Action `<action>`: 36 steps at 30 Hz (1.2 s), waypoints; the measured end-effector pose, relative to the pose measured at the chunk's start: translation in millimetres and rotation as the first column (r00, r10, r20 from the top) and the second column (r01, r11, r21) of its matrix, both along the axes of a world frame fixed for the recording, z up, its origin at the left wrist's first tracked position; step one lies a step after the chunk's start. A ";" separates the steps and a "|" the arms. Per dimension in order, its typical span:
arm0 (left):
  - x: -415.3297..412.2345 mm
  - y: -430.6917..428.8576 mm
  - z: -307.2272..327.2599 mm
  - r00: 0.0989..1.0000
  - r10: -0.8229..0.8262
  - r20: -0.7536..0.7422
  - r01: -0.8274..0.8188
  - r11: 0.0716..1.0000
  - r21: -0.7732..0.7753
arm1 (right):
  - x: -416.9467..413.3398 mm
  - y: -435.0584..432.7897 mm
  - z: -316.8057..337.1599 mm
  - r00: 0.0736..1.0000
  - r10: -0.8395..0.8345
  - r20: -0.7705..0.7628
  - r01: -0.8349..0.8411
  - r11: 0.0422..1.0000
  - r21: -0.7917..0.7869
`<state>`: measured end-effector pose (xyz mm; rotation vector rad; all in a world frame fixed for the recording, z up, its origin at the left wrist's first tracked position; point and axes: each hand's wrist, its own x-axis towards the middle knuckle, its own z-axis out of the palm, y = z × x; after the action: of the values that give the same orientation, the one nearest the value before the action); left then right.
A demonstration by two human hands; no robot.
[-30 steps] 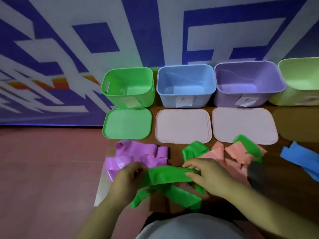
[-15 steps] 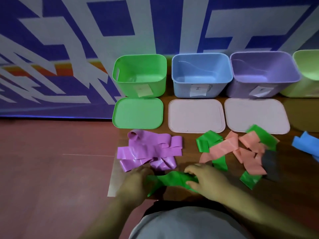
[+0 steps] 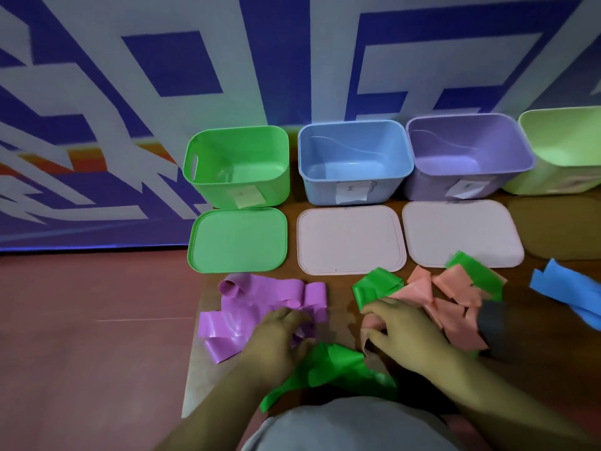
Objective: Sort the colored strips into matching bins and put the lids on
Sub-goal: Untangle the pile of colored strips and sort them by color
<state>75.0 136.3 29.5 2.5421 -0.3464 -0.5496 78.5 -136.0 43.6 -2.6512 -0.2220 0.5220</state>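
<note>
By the table edge, left hand grips green strip, right hand pinches pink strip.

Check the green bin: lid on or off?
Off. The green lid lies flat on the table in front of the open green bin.

The scene is dim, with a cool violet cast. Soft light falls from above and far, so the insides of the bins glow while the near worktop sinks into shadow. The left hand and right hand are dark and smeared; what they hold cannot be read. The purple strips carry a faint sheen. The blue strips at the right edge are blurred. The wall bands bend toward the edges from the wide lens. The labels are too soft to read.
</note>
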 end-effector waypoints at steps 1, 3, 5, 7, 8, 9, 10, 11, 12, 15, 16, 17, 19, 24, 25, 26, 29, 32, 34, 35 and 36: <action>6.7 -7.0 -0.8 1.000 -0.015 0.004 0.015 1.000 0.004 | 5.6 -4.4 -0.2 1.000 -0.016 -0.009 0.016 1.000 0.011; 21.2 -20.7 -3.4 0.998 -0.061 0.015 0.061 0.998 0.028 | 17.9 -14.4 -5.1 0.999 -0.045 -0.011 0.045 0.999 0.019; 36.3 -34.4 -6.6 0.994 -0.105 0.023 0.104 0.994 0.038 | 30.6 -24.2 -10.9 0.997 -0.067 -0.025 0.067 0.998 0.011; 52.3 -48.0 -11.4 0.992 -0.128 0.014 0.127 0.992 0.021 | 42.3 -34.5 -18.0 0.995 -0.100 -0.021 0.100 0.995 0.003; 60.3 -55.0 -12.9 0.990 -0.138 0.004 0.138 0.990 0.010 | 47.7 -39.5 -22.2 0.993 -0.118 -0.020 0.118 0.993 0.007; 68.4 -62.2 -15.3 0.988 -0.155 -0.001 0.155 0.988 0.004 | 53.2 -44.1 -26.4 0.991 -0.134 -0.022 0.135 0.991 0.012; 75.7 -69.9 -17.8 0.984 -0.179 -0.004 0.179 0.984 0.006 | 58.8 -48.5 -31.2 0.989 -0.146 -0.023 0.147 0.989 0.017; 82.2 -77.7 -20.3 0.979 -0.202 -0.011 0.202 0.979 0.013 | 64.4 -51.8 -34.1 0.987 -0.157 -0.025 0.158 0.987 0.026; 88.3 -85.5 -22.1 0.975 -0.221 -0.025 0.221 0.975 0.022 | 69.5 -54.9 -38.4 0.985 -0.167 -0.034 0.169 0.985 0.044; 99.6 -104.8 -35.2 0.953 -0.292 -0.085 0.296 0.954 0.041 | 81.0 -58.8 -44.2 0.984 -0.159 -0.078 0.164 0.985 0.056; 101.2 -109.7 -39.4 0.941 -0.323 -0.097 0.328 0.944 0.038 | 83.2 -59.5 -46.1 0.984 -0.155 -0.092 0.161 0.986 0.053; 102.6 -113.4 -43.6 0.930 -0.350 -0.109 0.355 0.934 0.030 | 84.9 -59.9 -47.3 0.982 -0.159 -0.106 0.165 0.985 0.053; 105.2 -116.8 -50.8 0.912 -0.392 -0.119 0.397 0.917 0.027 | 87.2 -61.2 -50.9 0.978 -0.177 -0.111 0.185 0.980 0.071; 106.5 -115.7 -52.1 0.924 -0.377 -0.059 0.377 0.926 -0.006 | 86.5 -61.8 -51.0 0.978 -0.189 -0.088 0.198 0.975 0.103; 107.1 -113.8 -49.7 0.933 -0.355 -0.065 0.354 0.935 -0.022 | 85.9 -61.0 -47.7 0.976 -0.199 -0.092 0.209 0.970 0.121; 107.4 -111.3 -46.8 0.940 -0.335 -0.065 0.334 0.942 -0.028 | 85.3 -59.9 -44.3 0.974 -0.204 -0.098 0.216 0.967 0.134; 104.1 -101.7 -39.0 0.949 -0.314 -0.037 0.312 0.949 -0.048 | 83.5 -55.6 -33.5 0.972 -0.214 -0.095 0.228 0.958 0.175; 91.2 -97.6 -33.7 0.966 -0.220 -0.134 0.191 0.961 -0.197 | 80.9 -49.6 -19.1 0.960 -0.260 -0.103 0.277 0.930 0.241; 80.9 -99.6 -30.2 0.972 -0.097 -0.213 0.012 0.930 -0.368 | 78.2 -45.8 -5.3 0.955 -0.275 -0.111 0.296 0.908 0.297; 77.3 -101.8 -26.5 0.971 -0.040 -0.237 -0.068 0.900 -0.431 | 76.7 -44.5 2.2 0.955 -0.277 -0.104 0.296 0.897 0.329; 74.8 -104.4 -21.1 0.968 0.010 -0.252 -0.131 0.872 -0.471 | 74.7 -43.5 9.7 0.955 -0.280 -0.097 0.297 0.884 0.361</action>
<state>149.8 31.9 8.4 1.9687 -0.2598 -0.6447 153.3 -179.6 53.3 -2.2448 0.0837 0.3914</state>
